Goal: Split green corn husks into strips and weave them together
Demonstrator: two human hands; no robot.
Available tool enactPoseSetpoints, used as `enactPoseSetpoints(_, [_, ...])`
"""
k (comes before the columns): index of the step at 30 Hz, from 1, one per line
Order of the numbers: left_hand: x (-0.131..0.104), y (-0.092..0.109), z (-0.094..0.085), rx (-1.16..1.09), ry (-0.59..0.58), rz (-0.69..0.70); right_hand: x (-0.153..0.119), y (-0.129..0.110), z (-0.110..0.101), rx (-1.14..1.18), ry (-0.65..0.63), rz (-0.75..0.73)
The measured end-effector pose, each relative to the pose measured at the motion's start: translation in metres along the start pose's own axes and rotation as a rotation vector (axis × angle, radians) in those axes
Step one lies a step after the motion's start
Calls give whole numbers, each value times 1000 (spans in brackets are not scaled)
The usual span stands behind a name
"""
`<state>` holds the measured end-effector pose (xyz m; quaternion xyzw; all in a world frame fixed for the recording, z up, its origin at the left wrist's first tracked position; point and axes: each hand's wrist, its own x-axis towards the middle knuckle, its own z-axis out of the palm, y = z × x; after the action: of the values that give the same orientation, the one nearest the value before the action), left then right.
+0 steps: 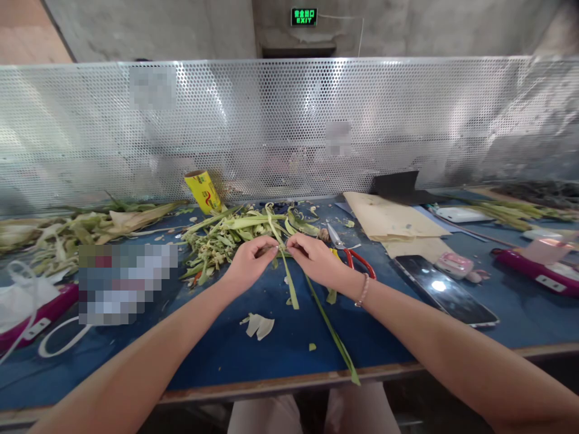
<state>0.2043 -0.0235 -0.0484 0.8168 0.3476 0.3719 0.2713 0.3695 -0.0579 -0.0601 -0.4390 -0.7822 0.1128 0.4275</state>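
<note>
Over the middle of the blue tabletop, my left hand and my right hand are close together, fingertips pinched. Between them runs a pale green leaf strip, its lower end hanging towards me and its curled top rising above the fingers. A longer, darker green strip trails from under my right hand to the table's front edge. Behind and left of my left hand lies a heap of green leaf pieces, some looking knotted. Red-handled scissors rest just beyond my right wrist, partly hidden by it.
A phone, a pink case and brown paper lie at right. A yellow tube stands behind the heap. Dry husks and a purple power strip are left. A perforated metal screen borders the back.
</note>
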Motion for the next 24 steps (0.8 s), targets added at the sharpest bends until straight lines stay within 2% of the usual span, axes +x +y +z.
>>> enactPoseSetpoints(12, [-1,2,-3,6,35,-76,0,-1,-2,52,-9,39])
enactPoseSetpoints(19, [-2,6,-3,-77,72,-120,1,-2,-1,95,18,32])
enactPoseSetpoints(24, [-1,7,-5,-57,45,-174,0,0,1,86,-3,53])
